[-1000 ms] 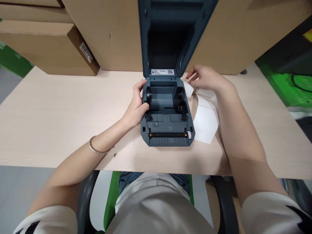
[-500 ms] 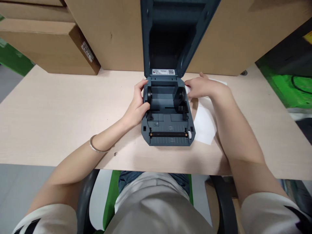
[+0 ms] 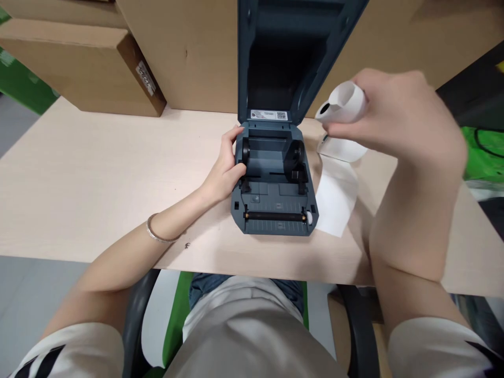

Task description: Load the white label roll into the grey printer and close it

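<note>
A dark blue-grey label printer (image 3: 271,189) stands on the table with its lid (image 3: 299,58) raised, showing a black roller and two black roll holders inside. My left hand (image 3: 226,170) grips the printer's left side wall, thumb over the rim. To the right and above the table, my right hand (image 3: 401,113) is closed around a small roll of white paper (image 3: 346,105), its hollow end facing the printer. A loose white paper strip (image 3: 338,197) lies beside the printer's right side, below that hand. Whether the strip joins the roll I cannot tell.
Large cardboard boxes (image 3: 197,63) form a wall behind the printer, with a smaller cardboard box (image 3: 79,68) at the back left. The light wooden table (image 3: 90,184) has its front edge close to my body. Green material (image 3: 484,152) shows beyond the right edge.
My right hand has risen from the table beside the printer, bringing the white paper roll up and to the right. My left hand stays on the printer. The view has shifted slightly.
</note>
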The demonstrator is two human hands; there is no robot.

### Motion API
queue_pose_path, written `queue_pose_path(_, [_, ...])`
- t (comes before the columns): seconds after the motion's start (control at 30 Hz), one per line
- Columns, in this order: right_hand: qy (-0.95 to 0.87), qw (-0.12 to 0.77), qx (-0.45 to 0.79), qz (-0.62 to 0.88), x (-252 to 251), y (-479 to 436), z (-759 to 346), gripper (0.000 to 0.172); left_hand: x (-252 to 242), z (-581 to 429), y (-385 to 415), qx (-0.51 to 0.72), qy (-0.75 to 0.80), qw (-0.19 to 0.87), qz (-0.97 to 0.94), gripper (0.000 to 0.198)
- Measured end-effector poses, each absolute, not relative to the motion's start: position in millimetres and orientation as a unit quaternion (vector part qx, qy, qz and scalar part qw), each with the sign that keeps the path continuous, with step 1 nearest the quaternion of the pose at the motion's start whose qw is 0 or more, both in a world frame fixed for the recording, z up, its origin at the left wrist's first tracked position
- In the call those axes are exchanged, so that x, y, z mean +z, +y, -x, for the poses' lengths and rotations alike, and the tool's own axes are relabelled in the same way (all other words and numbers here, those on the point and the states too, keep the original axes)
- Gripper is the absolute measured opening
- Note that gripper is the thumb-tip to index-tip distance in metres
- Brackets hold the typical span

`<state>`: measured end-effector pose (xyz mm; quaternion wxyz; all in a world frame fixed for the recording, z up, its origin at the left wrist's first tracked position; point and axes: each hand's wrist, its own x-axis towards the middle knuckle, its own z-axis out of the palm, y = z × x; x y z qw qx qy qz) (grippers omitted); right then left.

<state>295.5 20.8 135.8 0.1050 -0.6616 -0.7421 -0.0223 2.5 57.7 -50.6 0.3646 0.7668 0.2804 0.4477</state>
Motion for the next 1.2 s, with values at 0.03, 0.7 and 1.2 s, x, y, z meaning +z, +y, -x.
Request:
queue_pose_path(0.03, [-0.763, 0.135, -0.003, 0.632, 139, 14, -289, 0.027, -51, -3, 58, 0.448, 0.279, 0.365, -0.767, 0.082])
queue_pose_path(0.7, [-0.898, 0.025, 0.013, 0.438, 94, 13, -235, 0.021, -48, -1, 57, 0.445, 0.273, 0.356, -0.775, 0.08])
queue_pose_path(1.2, [-0.906, -0.032, -0.004, 0.422, 129, -48, -226, 0.007, -43, -4, 53, 0.451, 0.275, 0.346, -0.775, 0.078])
